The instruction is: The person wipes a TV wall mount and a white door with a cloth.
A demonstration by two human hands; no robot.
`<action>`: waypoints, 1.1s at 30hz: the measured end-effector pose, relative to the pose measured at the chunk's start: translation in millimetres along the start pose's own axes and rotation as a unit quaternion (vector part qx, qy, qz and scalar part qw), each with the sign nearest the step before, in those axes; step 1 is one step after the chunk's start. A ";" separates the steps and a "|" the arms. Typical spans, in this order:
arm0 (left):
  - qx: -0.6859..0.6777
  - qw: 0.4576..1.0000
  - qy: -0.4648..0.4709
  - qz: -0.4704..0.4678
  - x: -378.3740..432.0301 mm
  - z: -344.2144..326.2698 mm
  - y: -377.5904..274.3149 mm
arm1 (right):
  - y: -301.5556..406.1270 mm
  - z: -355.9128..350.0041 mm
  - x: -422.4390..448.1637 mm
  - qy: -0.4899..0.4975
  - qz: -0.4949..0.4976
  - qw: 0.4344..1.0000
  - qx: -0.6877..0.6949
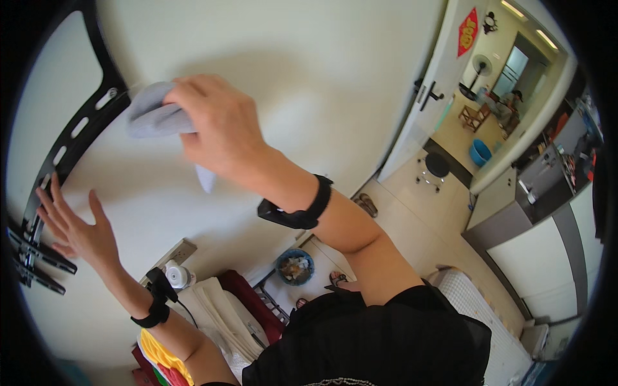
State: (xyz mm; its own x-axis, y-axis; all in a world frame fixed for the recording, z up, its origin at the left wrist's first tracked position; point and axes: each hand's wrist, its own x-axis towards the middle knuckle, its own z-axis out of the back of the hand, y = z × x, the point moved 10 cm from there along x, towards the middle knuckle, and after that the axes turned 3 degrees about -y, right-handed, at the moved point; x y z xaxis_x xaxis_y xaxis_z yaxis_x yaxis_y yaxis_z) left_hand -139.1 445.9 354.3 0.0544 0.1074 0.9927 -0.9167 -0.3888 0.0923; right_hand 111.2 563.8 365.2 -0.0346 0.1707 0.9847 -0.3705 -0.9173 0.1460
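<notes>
My right hand (222,125) grips a folded light-grey cloth (154,113) in front of the white wall (309,82). One corner of the cloth hangs down below the fingers. To the left, a black slotted metal bracket (79,128), which looks like a TV wall mount, is fixed to the wall. My left hand (84,231) has its fingers spread and holds nothing. Its fingertips overlap the lower part of the bracket in the picture; I cannot tell whether they touch it. Both wrists wear black straps with small devices.
Below are a wall socket strip (181,251), a white round container (178,275), folded beige fabric (212,304) and a bin of rubbish (295,268). A bed (463,299), a black stool (434,166) and an open door (420,96) lie to the right. A person (504,108) sits beyond the doorway.
</notes>
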 end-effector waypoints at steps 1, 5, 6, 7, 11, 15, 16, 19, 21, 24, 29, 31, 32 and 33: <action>-0.035 0.999 -0.023 -0.011 0.1 2.1 -1.8 | -13.5 13.4 -8.2 -0.010 -0.029 0.999 0.020; 0.012 1.000 -0.026 -0.007 -7.8 -4.6 -0.1 | -60.7 46.9 -57.5 0.105 -0.169 0.977 0.070; 0.001 1.000 -0.030 0.002 -10.4 -3.0 0.4 | -68.8 57.9 -70.8 0.106 -0.178 0.976 0.071; -0.013 0.999 -0.033 0.009 -13.9 -1.3 -3.8 | -82.1 66.6 -89.5 0.125 -0.198 0.970 0.069; -0.032 0.997 -0.055 -0.035 -17.3 26.8 -54.9 | -163.9 101.5 -199.3 0.205 -0.341 0.916 0.055; -0.189 0.981 0.050 -0.009 -43.4 31.6 -138.0 | -223.5 160.7 -333.7 0.220 -0.668 0.666 0.248; -0.257 0.961 0.098 0.030 -58.1 22.7 -166.5 | -229.7 182.1 -350.6 0.193 -0.691 0.637 0.280; -0.348 0.899 0.260 0.057 -121.1 -0.2 -262.4 | -220.9 228.4 -346.7 0.109 -0.729 0.571 0.362; -0.436 0.819 0.366 0.068 -175.3 -4.8 -338.7 | -228.3 256.8 -352.7 0.097 -0.724 0.555 0.397; -0.512 0.680 0.524 0.031 -238.7 16.4 -443.3 | -238.7 289.3 -354.2 0.071 -0.714 0.524 0.460; -0.554 0.649 0.517 0.071 -248.7 43.7 -537.7 | -252.1 333.7 -349.8 0.054 -0.692 0.478 0.539; -0.576 0.645 0.491 0.109 -244.5 43.2 -559.8 | -255.8 345.9 -352.8 0.053 -0.682 0.476 0.553; -0.604 0.618 0.489 0.118 -242.1 45.9 -567.0 | -261.3 353.8 -363.6 0.019 -0.706 0.489 0.512; -0.630 0.594 0.484 0.125 -239.0 45.1 -575.2 | -269.0 359.0 -374.1 -0.013 -0.723 0.502 0.474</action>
State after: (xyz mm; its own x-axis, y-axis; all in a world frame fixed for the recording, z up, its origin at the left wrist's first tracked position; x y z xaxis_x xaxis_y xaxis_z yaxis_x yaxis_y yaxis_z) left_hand 393.1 602.6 67.4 0.1601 0.9037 0.3970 -0.4501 0.4248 -0.7855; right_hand 557.0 617.6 -8.4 -0.3499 0.9114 -0.2167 0.6180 0.3984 0.6777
